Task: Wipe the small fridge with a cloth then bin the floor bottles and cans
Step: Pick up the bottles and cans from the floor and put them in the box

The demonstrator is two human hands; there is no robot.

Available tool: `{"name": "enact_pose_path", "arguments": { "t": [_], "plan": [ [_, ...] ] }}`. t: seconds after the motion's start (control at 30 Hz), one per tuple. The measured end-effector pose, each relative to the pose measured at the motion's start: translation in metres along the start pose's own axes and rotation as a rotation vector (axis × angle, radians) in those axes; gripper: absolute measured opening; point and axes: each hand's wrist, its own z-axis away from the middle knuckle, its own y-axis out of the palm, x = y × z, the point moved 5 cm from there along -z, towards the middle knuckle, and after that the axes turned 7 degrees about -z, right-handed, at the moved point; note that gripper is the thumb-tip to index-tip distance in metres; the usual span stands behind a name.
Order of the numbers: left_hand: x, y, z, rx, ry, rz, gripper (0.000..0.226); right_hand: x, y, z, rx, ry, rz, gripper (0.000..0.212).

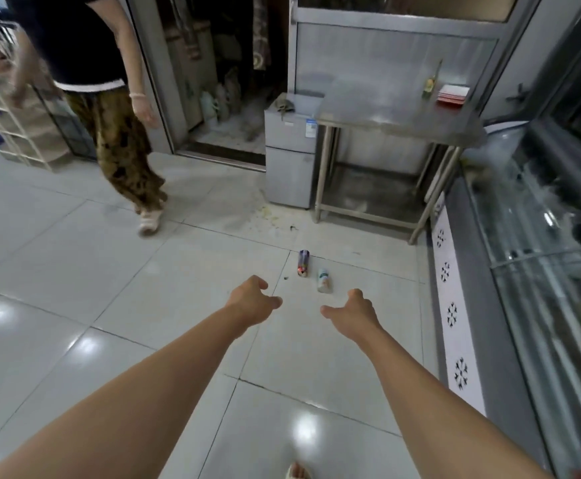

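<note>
A small grey fridge stands on the floor beside a steel table, with a greenish cloth lying crumpled on its top. On the tiles in front lie a dark can and a pale bottle, side by side. My left hand and my right hand are stretched forward over the floor, just short of the can and bottle. Both hands hold nothing, their fingers loosely curled.
A person in a black top and patterned trousers walks on the left. A steel table with a bottle and a red tray stands right of the fridge. A glass display counter lines the right side. Crumbs lie by the fridge.
</note>
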Motion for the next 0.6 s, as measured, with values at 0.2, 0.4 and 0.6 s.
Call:
{"name": "enact_pose_path", "arguments": {
  "t": [0.2, 0.4, 0.6],
  "plan": [
    [-0.045, -0.02, -0.109, 0.014, -0.047, 0.015, 0.048, 0.054, -0.015, -0.109, 0.024, 0.012, 0.014, 0.078],
    [-0.072, -0.035, -0.226, 0.061, -0.067, 0.043, 0.048, 0.089, -0.013, -0.213, 0.005, 0.073, 0.041, 0.074],
    [-0.105, -0.05, -0.362, 0.129, -0.039, -0.01, 0.049, 0.131, -0.004, -0.327, -0.039, 0.161, 0.008, 0.078]
  ]
}}
